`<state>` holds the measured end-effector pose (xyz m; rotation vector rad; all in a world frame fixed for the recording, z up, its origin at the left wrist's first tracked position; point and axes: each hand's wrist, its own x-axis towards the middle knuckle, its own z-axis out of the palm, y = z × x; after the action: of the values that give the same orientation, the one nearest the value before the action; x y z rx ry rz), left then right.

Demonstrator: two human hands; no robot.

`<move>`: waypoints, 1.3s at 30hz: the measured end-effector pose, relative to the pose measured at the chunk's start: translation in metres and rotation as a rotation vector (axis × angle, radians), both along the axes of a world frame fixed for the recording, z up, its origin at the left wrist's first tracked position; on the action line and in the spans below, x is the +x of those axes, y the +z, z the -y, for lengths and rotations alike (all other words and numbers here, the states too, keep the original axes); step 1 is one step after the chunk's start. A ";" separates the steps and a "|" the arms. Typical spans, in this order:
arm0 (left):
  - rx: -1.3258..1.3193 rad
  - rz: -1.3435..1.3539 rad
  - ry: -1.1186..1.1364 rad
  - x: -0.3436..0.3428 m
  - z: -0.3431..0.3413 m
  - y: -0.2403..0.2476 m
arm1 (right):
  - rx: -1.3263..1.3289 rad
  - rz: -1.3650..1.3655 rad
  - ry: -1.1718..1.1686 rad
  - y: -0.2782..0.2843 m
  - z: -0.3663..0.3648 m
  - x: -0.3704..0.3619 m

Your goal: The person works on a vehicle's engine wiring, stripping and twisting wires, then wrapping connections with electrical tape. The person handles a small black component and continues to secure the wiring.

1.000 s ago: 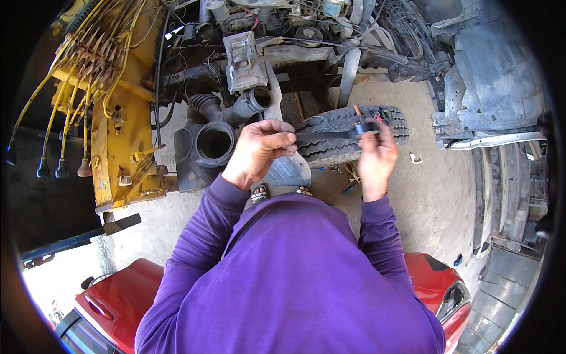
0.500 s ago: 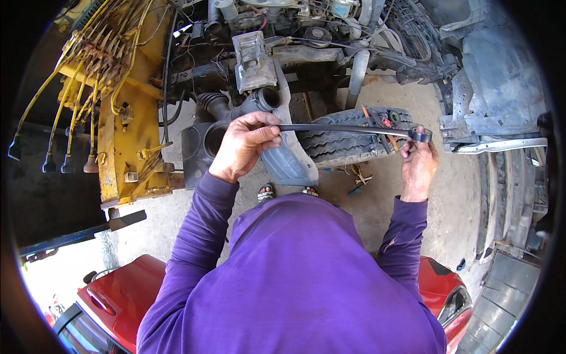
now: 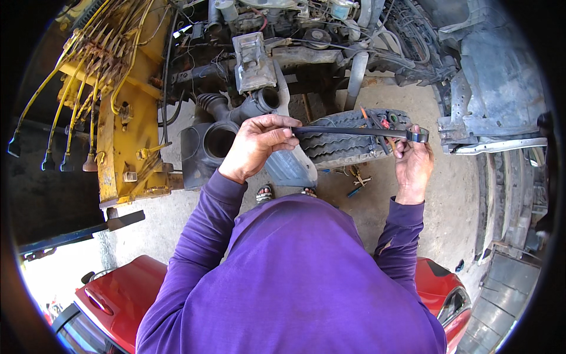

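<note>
A black strip of tape (image 3: 348,130) is stretched nearly level between my two hands, at chest height over a tyre. My left hand (image 3: 256,146) pinches its left end between thumb and fingers. At the other end, my right hand (image 3: 413,166) grips the small black tape roll (image 3: 419,137) with its fingertips. Below and beyond the strip lies a worn tyre (image 3: 339,152), with several tools (image 3: 386,121) with red and orange handles on top. Close to my left hand stands a black air duct housing (image 3: 197,150) with round openings.
An exposed engine (image 3: 318,38) and frame spread out ahead. At left rises a yellow metal beam (image 3: 121,141) with hoses; at right hangs a grey body panel (image 3: 495,88). A blue-handled tool (image 3: 355,190) lies on the concrete floor. A red car (image 3: 121,286) is behind me.
My left hand has moved right, closer to my right hand, which has shifted slightly left. The tape span between them is shorter, and more of the duct opening shows.
</note>
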<state>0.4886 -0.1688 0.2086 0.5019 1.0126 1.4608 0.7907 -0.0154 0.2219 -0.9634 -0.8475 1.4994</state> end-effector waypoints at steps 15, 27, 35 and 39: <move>0.026 -0.008 0.009 0.009 -0.004 -0.002 | 0.037 -0.020 0.028 0.000 0.007 -0.006; -0.004 -0.025 0.000 0.016 -0.010 0.005 | 0.006 -0.034 0.038 0.001 0.012 -0.018; 0.009 -0.070 0.006 0.022 -0.015 0.002 | -0.001 -0.022 0.051 -0.001 0.016 -0.027; 0.005 -0.065 0.004 0.020 -0.015 -0.001 | -0.016 -0.033 0.065 0.001 0.016 -0.026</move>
<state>0.5085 -0.1538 0.2079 0.5542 1.0620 1.4583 0.7643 -0.0316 0.2233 -0.9280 -0.8520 1.5756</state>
